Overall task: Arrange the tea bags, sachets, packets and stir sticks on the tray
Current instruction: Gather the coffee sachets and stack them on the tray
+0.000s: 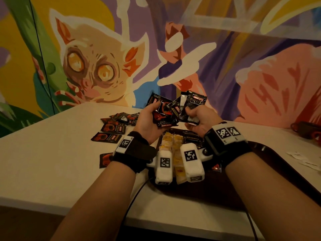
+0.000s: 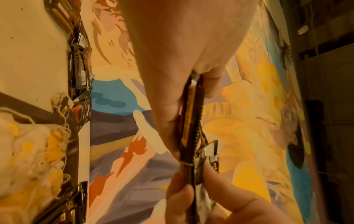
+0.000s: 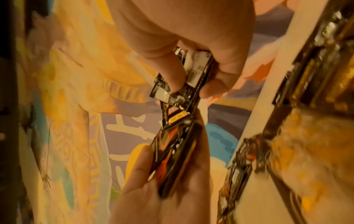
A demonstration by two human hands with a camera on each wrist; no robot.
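Observation:
Both hands are raised above the dark tray (image 1: 271,153), each holding black coffee sachets. My left hand (image 1: 149,119) grips a fanned bunch of red-and-black sachets (image 1: 162,112); in the left wrist view they show edge-on (image 2: 188,125). My right hand (image 1: 196,119) pinches a few black sachets (image 1: 192,103), seen in the right wrist view (image 3: 193,72). The two bunches overlap between the hands. On the tray lie yellow tea bags (image 1: 173,141) and dark packets (image 1: 192,139), partly hidden by the wrist cameras.
Several more black sachets (image 1: 112,129) lie loose on the white table (image 1: 52,153) left of the tray, one near my left wrist (image 1: 106,160). White paper bits (image 1: 302,159) lie right of the tray. A painted wall stands close behind.

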